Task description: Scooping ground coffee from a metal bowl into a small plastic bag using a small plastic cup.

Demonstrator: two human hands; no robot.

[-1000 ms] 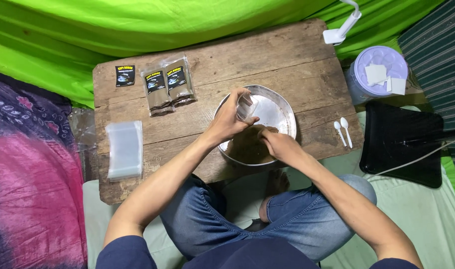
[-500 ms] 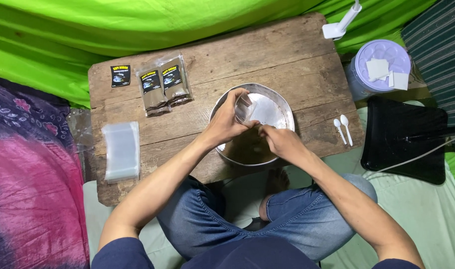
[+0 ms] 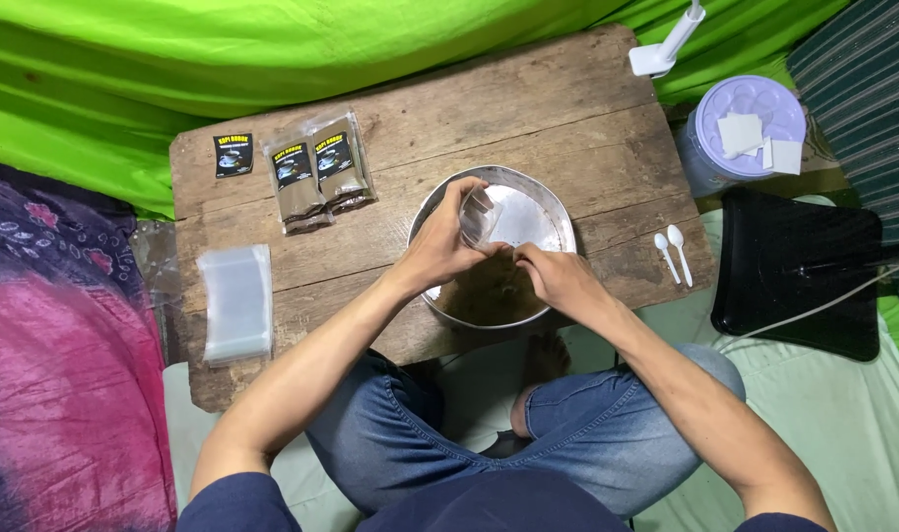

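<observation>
Left hand (image 3: pixel 439 251) gripping a small clear pouch (image 3: pixel 480 219) over a metal pan (image 3: pixel 543 212) of brown powder (image 3: pixel 479 296), right hand (image 3: pixel 558 276) closed just beside it, fingers pinching something too small to tell, two white spoons (image 3: pixel 670 246) right of the hands, filled packets (image 3: pixel 317 172) and empty bags (image 3: pixel 236 303) left on the wooden bench (image 3: pixel 528 108)

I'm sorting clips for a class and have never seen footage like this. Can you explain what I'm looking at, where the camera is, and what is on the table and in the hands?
No machine here: a seated person works with bare hands, filmed by a camera on their own head looking straight down.

The left hand holds a small clear pouch over a round metal bowl with brown powder in it. The right hand meets it at the pouch's lower end; what its grip holds I cannot tell.

On the wooden table lie filled packets, a dark label, a stack of empty clear pouches and two white spoons. A lidded tub stands beside it.
</observation>
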